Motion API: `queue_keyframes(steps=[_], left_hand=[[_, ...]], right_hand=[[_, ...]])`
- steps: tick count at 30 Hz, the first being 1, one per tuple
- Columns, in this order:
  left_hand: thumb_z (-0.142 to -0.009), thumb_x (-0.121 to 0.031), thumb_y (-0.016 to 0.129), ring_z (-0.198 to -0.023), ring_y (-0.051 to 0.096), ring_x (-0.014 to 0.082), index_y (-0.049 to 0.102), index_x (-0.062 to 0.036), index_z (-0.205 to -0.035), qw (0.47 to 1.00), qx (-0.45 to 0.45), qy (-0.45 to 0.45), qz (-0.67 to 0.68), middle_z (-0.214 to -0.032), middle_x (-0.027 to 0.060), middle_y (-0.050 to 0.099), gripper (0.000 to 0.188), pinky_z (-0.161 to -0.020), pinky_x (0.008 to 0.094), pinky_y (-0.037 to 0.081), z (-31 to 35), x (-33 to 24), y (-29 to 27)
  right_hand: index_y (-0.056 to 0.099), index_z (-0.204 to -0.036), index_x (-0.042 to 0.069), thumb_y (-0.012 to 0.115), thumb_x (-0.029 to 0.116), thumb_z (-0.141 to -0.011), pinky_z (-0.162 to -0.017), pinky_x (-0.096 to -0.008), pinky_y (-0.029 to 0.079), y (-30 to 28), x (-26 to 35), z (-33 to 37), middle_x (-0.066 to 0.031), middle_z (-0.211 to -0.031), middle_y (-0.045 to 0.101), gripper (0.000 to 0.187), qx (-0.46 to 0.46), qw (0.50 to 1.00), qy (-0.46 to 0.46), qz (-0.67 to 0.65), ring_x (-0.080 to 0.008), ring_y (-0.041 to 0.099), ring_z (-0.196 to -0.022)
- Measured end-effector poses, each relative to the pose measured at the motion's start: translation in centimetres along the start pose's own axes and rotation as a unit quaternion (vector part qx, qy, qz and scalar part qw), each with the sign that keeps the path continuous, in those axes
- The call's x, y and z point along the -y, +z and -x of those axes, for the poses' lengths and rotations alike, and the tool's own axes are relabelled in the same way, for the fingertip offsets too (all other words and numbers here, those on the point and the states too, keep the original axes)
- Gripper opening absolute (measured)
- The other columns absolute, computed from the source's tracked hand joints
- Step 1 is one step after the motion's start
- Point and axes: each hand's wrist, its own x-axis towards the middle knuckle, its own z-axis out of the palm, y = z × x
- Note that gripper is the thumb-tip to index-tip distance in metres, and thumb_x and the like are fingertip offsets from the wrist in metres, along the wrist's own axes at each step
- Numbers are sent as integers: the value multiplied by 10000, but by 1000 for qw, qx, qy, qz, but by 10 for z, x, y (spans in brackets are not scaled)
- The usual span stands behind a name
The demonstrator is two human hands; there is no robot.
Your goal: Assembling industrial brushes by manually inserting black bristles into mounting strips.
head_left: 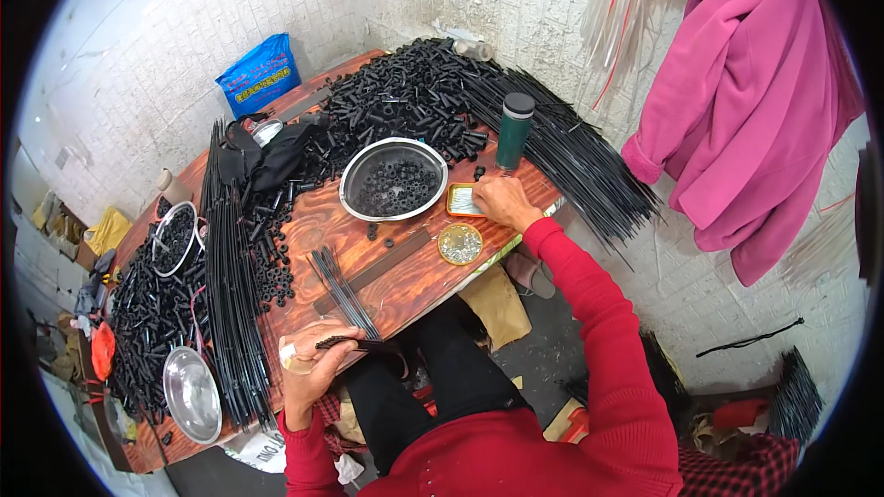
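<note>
My left hand (pixel 318 359), with a pale patch stuck on its back, is closed at the near edge of the table. It grips the near ends of a small bunch of thin black rods (pixel 343 293), which slants away over the tabletop. My right hand (pixel 506 201) reaches to a small shallow tin (pixel 451 200) with a yellow rim. Slim, pale, pin-like pieces lie in the tin. The right fingers are bent down at its right side, and what they pinch is hidden. Just nearer stands a round dish (pixel 460 245) of small shiny metal bits.
A steel bowl (pixel 346 198) of black rings sits mid-table before a heap of black tubes (pixel 396 92). A green flask (pixel 514 133) stands by long black rods (pixel 571 161). A flat bar (pixel 378 271) crosses the wooden table; a clear bowl (pixel 191 396) lies left. A pink coat (pixel 737 83) hangs right.
</note>
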Motion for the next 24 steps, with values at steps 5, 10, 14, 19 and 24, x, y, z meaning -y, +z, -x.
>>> queue_keyframes(steps=[5,10,14,19,24], left_hand=[[-836,29,725,-899,728,226,756,19,-1010,1000,-7,9,6,-921,122,779,177,-863,345,561,2,1,0],[-836,2,737,-892,732,235,766,11,-996,1000,-13,13,7,-921,113,782,162,-841,348,562,1,0,0],[-838,-26,749,-879,737,243,775,2,-988,999,-40,18,9,-917,106,782,155,-821,349,563,5,-1,0],[-827,-22,749,-865,737,242,780,-1,-979,999,-40,24,-5,-911,105,779,157,-803,341,566,6,-1,-1],[-841,16,743,-908,708,209,767,4,-998,999,-29,0,16,-920,97,775,159,-835,332,555,9,6,1]], right_hand=[[720,-819,94,705,196,-853,-702,-436,551,-7,-1,5,-72,-862,709,108,-3,1000,27,-14,-296,703,-826],[737,-831,102,706,212,-860,-729,-428,551,-14,0,6,-63,-864,712,118,-8,1000,21,-13,-288,701,-847],[738,-842,100,701,211,-869,-740,-428,551,-13,1,4,-68,-876,712,120,-10,1000,17,7,-293,698,-862],[724,-875,97,691,201,-881,-738,-438,550,-14,0,5,-76,-866,700,109,-19,999,15,41,-302,692,-858],[682,-914,101,672,156,-880,-731,-459,544,-23,0,7,-77,-826,670,65,-27,999,22,34,-313,680,-836]])
